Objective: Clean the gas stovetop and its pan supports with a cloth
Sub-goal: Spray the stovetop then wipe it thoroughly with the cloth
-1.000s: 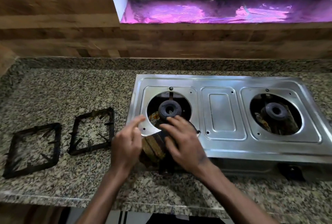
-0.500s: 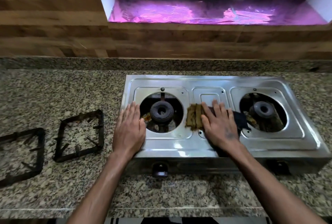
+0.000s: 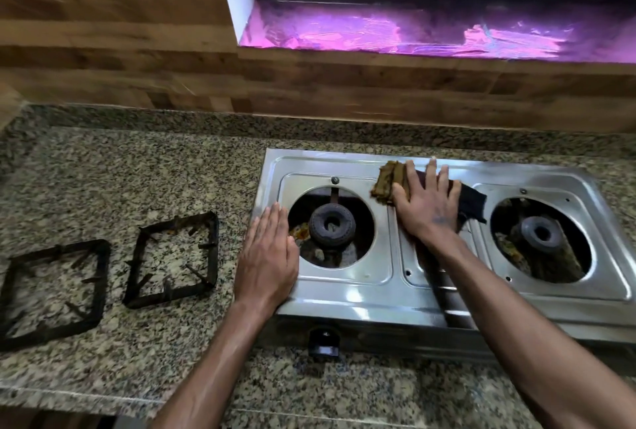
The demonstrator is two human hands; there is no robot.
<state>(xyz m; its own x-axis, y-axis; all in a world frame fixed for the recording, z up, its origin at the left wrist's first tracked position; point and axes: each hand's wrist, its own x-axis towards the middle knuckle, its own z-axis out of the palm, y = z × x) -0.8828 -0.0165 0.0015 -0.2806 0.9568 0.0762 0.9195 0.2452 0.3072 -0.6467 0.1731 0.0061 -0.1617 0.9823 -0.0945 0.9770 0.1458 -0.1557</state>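
Observation:
A two-burner steel gas stovetop (image 3: pixel 347 294) sits on the granite counter with both pan supports off. My right hand (image 3: pixel 426 201) presses flat on a brown and dark cloth (image 3: pixel 389 181) at the stove's back middle, between the left burner (image 3: pixel 332 225) and the right burner (image 3: pixel 540 232). My left hand (image 3: pixel 268 256) rests flat, fingers straight, on the stove's left edge. Two black square pan supports lie on the counter to the left: one pan support (image 3: pixel 173 258) close to the stove, the other pan support (image 3: pixel 51 294) farther out.
The granite counter (image 3: pixel 137 170) runs left and in front of the stove. A black knob (image 3: pixel 323 342) sticks out of the stove's front. A wooden wall (image 3: pixel 137 50) and a window sill covered in purple film (image 3: pixel 430 36) stand behind.
My right hand has pushed the cloth from the front left burner area to the stove's middle, then toward the back edge. My left hand has settled flat on the stove's left edge.

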